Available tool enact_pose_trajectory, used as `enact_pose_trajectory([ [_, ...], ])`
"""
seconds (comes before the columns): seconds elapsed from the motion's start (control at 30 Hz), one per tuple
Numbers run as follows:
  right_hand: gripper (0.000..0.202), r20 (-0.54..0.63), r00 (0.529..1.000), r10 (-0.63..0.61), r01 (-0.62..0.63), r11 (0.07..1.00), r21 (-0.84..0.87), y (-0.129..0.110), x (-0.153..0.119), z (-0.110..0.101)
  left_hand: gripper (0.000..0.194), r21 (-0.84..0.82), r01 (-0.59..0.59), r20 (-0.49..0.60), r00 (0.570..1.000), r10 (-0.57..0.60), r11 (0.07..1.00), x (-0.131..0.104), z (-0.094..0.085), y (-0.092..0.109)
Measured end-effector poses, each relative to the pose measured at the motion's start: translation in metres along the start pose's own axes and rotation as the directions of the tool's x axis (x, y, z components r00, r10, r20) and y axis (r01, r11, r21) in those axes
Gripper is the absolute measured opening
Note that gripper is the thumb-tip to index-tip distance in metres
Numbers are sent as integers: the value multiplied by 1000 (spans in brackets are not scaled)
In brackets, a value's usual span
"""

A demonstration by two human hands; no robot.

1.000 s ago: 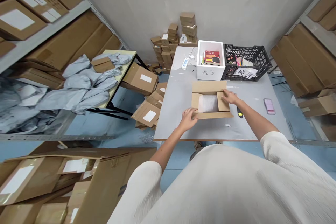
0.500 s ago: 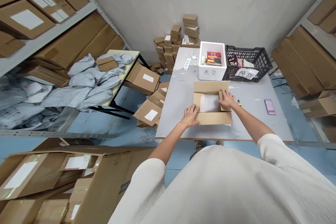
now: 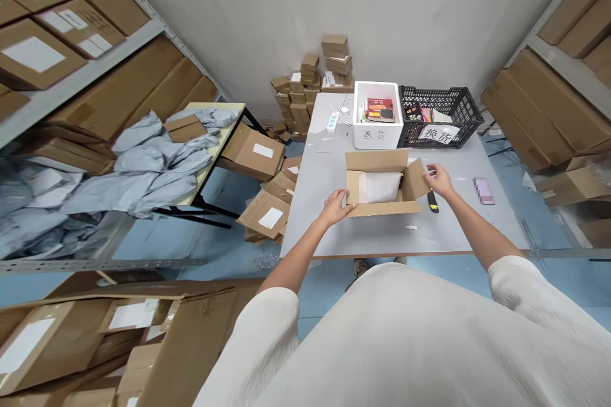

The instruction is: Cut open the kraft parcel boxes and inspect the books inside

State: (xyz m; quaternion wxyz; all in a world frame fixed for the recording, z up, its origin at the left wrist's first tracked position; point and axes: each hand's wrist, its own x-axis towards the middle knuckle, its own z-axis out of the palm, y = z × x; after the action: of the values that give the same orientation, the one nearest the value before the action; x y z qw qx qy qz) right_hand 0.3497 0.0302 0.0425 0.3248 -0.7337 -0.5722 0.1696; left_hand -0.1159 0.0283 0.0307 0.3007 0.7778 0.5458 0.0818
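Observation:
An open cardboard box (image 3: 382,208) stands on the grey table, its flaps raised or folded outward. Inside lies a whitish, wrapped flat item (image 3: 379,187); its exact kind cannot be made out. My left hand (image 3: 335,206) grips the box at its near left corner, thumb toward the front flap. At the other end, my right hand (image 3: 439,179) has its fingertips closed on the outer edge of the right flap (image 3: 416,181), which leans outward. Just below that hand, a black and yellow box cutter (image 3: 433,201) lies on the table.
Behind the box are a white foam bin (image 3: 377,137) with books and a black crate (image 3: 442,140). A power strip (image 3: 333,122) and a blurred pinkish item (image 3: 484,191) lie on the table (image 3: 315,203). Grey parcels (image 3: 143,165) cover a side table; loaded shelves flank both sides.
My right hand has moved outward, and the right flap now leans out from the box. My left hand has shifted slightly along the left end. More of the box cutter shows.

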Motion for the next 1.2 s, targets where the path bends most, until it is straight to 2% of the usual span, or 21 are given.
enact_pose_trajectory([
  [0.1, 35, -26, 999, 43, -45, 995, -88, 9, -8, -5, 67, 75, 24, -7, 1000, -23, 997, 8, -4, 2],
  [0.23, 22, -6, 999, 33, -34, 980, -198, 16, -19, 0, 65, 261, -45, 10, 999, 44, 964, 15, -7, 12],
  [0.4, 31, 103, 992, -70, 95, 961, -260, 17, -22, 12, 41, 433, -227, 100, 974, 204, 872, 22, -9, 24],
  [0.53, 34, 130, 987, -93, 126, 955, -269, 18, -17, 18, 30, 448, -323, 189, 945, 265, 834, 29, -8, 25],
  [0.67, 33, 128, 985, -113, 141, 962, -233, 22, -15, 20, 36, 431, -360, 224, 931, 288, 828, 38, -8, 26],
  [0.8, 33, 127, 985, -113, 138, 967, -215, 24, -16, 20, 52, 472, -446, 327, 890, 318, 760, 50, -2, 36],
  [0.9, 32, 133, 985, -108, 134, 970, -203, 22, -16, 19, 51, 498, -476, 373, 872, 316, 725, 59, 3, 46],
  [1.07, 30, 163, 981, -101, 132, 973, -192, 20, -15, 16, 32, 525, -490, 312, 872, 378, 696, 60, -2, 57],
  [1.2, 32, 163, 982, -94, 128, 969, -210, 17, -15, 15, 36, 466, -450, 135, 887, 442, 762, 43, -23, 54],
])
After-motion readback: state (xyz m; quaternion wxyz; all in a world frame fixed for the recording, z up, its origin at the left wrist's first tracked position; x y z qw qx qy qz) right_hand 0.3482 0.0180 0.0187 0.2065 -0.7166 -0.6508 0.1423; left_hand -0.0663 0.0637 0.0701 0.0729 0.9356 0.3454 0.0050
